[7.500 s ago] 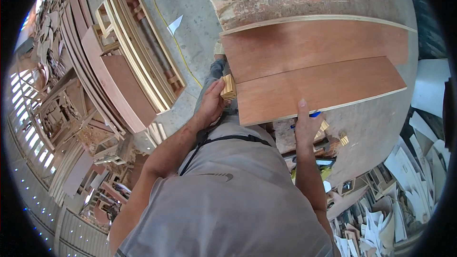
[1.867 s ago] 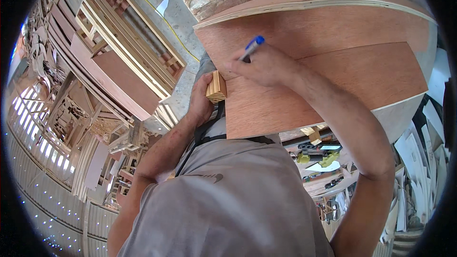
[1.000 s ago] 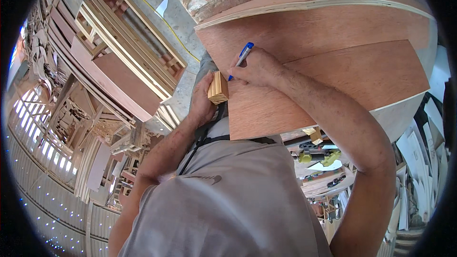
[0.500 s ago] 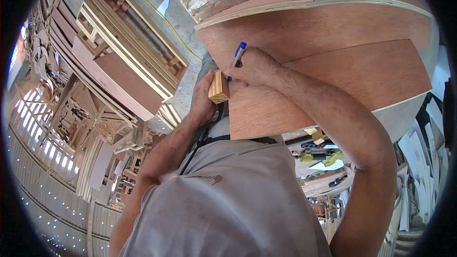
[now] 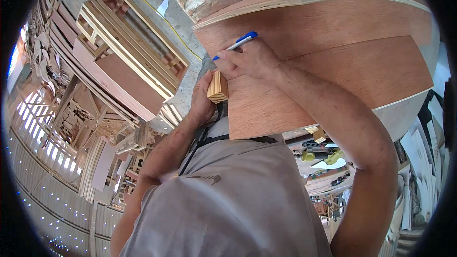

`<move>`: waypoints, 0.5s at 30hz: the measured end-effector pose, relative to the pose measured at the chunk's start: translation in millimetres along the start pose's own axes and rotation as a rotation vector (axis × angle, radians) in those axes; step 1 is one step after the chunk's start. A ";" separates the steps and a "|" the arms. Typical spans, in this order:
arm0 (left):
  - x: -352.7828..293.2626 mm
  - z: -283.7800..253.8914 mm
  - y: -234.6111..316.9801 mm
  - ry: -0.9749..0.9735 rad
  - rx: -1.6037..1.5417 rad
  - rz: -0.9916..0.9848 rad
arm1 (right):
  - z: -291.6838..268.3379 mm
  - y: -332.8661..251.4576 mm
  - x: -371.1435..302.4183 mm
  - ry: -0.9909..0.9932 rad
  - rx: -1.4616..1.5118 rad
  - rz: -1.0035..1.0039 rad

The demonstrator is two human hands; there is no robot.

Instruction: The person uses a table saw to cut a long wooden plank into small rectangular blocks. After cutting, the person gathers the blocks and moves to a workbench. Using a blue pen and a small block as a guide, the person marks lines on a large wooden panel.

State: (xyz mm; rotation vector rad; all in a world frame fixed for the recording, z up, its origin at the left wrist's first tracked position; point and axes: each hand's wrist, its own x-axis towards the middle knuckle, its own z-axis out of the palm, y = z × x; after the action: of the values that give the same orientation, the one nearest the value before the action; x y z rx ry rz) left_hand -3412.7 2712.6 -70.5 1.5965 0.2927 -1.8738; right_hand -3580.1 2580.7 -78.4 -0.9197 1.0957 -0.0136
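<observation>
My right hand (image 5: 254,58) grips a blue-and-white pen (image 5: 240,42), its blue tip pointing left near the plywood's left edge. Beneath that hand lies a reddish-brown plywood sheet (image 5: 342,78), on top of another plywood panel (image 5: 323,21) farther away. My left hand (image 5: 203,96) is closed around a short pale wood block (image 5: 218,87) with striped end grain. The block sits against the left edge of the plywood, near my waist. The fingers of my left hand are partly hidden behind the block.
On the floor to the left rests a wooden frame (image 5: 133,43) of stacked battens. A yellow cord (image 5: 169,24) runs across the concrete beside a white scrap (image 5: 163,7). Below the plywood's near edge is a green power tool (image 5: 314,155). Sheet offcuts (image 5: 426,147) lean at far right.
My right hand has moved slightly away from me, up along the plywood's left edge. The pen has tipped from nearly upright to a flatter slant. My left hand and the block stay put.
</observation>
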 end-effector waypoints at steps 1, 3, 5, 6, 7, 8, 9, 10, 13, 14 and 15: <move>-1.1 2.2 0.0 0.017 -0.003 0.001 | -1.4 -1.4 0.9 0.007 0.043 0.015; -0.7 2.2 -0.8 0.022 -0.009 0.009 | -3.0 2.8 3.5 0.001 -0.214 -0.048; 2.8 -3.2 -4.7 0.001 -0.014 0.023 | -3.7 5.7 3.0 -0.030 -0.409 -0.061; 4.1 -5.7 -6.3 -0.014 -0.015 0.027 | -2.6 -1.4 -0.7 -0.060 -0.476 -0.043; 5.2 -7.8 -7.7 -0.028 -0.016 0.032 | -1.3 -5.3 -3.7 -0.089 -0.543 -0.026; 5.8 -9.2 -8.7 -0.042 -0.017 0.037 | 0.4 -4.5 -5.4 -0.102 -0.551 -0.044; 4.5 -6.4 -6.5 -0.029 -0.029 0.024 | 2.1 -2.5 -7.1 -0.112 -0.558 -0.061; 2.4 -2.2 -3.6 -0.016 -0.041 0.012 | 3.1 -1.7 -7.8 -0.122 -0.564 -0.077; -2.0 4.2 0.4 -0.010 -0.048 0.019 | -0.3 -7.1 -5.6 -0.123 -0.541 -0.015; -2.7 4.7 0.5 -0.013 -0.046 0.029 | -1.9 -8.6 -5.6 -0.126 -0.542 -0.008; -2.7 3.8 0.7 -0.020 -0.037 0.026 | -3.7 -9.9 -5.9 -0.129 -0.542 -0.002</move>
State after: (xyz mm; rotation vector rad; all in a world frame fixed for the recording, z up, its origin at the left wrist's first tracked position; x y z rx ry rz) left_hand -3415.2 2710.8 -66.9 1.5492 0.2958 -1.8530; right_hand -3581.8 2574.6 -68.1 -1.3844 0.9929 0.3520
